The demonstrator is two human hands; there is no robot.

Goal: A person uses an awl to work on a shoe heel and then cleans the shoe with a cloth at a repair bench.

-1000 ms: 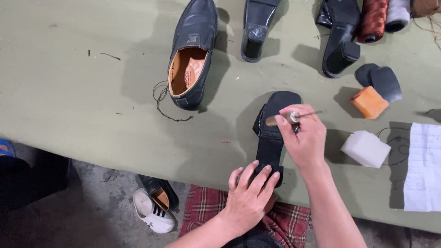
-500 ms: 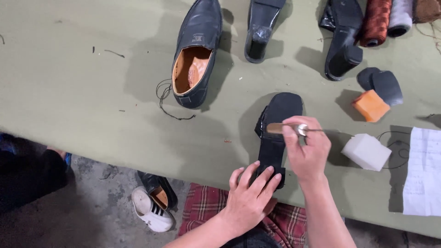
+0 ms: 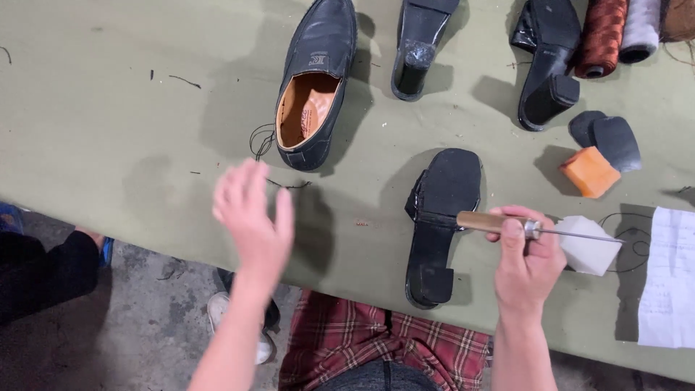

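Observation:
My right hand (image 3: 527, 262) grips an awl (image 3: 507, 225) with a wooden handle and a thin metal spike pointing right, just right of a black shoe sole (image 3: 439, 221) lying flat near the table's front edge. My left hand (image 3: 252, 210) hovers open and blurred over the olive-green table (image 3: 108, 123), fingers spread, below and left of a black leather loafer (image 3: 316, 83) with a tan lining. A loose dark thread (image 3: 262, 141) lies beside the loafer's heel.
Two black heeled soles (image 3: 418, 43) (image 3: 544, 61) lie at the back. Thread spools (image 3: 603, 36) stand at the far right corner. An orange block (image 3: 588, 171), dark heel pieces (image 3: 608, 134), a white foam block (image 3: 590, 246) and white paper (image 3: 670, 279) lie right. A dark sleeve (image 3: 36, 271) shows at left.
My left hand has left the sole's heel end and swung up and left toward the loafer. My right hand with the awl has shifted right, off the sole.

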